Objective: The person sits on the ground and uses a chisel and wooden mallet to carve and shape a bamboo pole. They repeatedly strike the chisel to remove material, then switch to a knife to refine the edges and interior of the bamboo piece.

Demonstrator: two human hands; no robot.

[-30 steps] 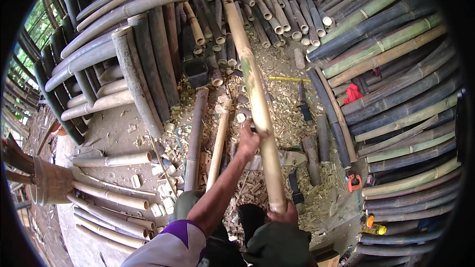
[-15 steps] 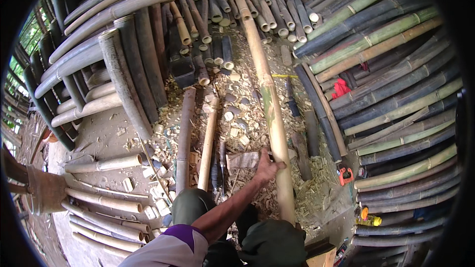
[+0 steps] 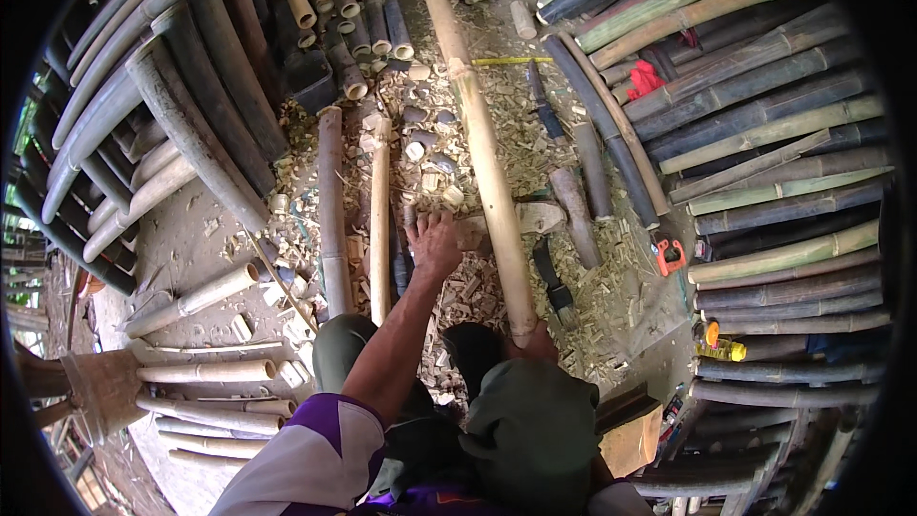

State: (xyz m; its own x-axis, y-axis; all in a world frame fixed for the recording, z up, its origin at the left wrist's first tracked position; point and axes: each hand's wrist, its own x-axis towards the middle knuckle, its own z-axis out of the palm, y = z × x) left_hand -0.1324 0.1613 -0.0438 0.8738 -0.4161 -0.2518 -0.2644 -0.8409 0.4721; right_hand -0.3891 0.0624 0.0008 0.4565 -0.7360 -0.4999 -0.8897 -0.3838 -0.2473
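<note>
A long pale bamboo pole (image 3: 489,167) slants across the middle, its near end by my knees. My right hand (image 3: 543,342) grips that near end, partly hidden behind the pole and my knee. Left of the pole, my left hand (image 3: 437,244) reaches down with bent fingers slightly apart. Its fingertips are at the top of a slim, dark-handled tool (image 3: 409,220), beside a wooden block (image 3: 473,232) that runs under the pole. Whether they touch the tool is hard to make out. A thinner bamboo pole (image 3: 380,220) and a thicker brownish one (image 3: 331,210) lie further left.
Wood chips (image 3: 468,291) cover the ground. Right of the pole lie a black strap-like tool (image 3: 551,272), a wooden club (image 3: 573,215) and a dark-handled blade (image 3: 544,105). Stacked bamboo (image 3: 764,139) lines the right side; an orange-handled tool (image 3: 670,255) lies before it.
My left hand has let go of the bamboo pole and moved left to the dark-handled tool. The pole's near end has shifted left and toward my right hand. The view has turned.
</note>
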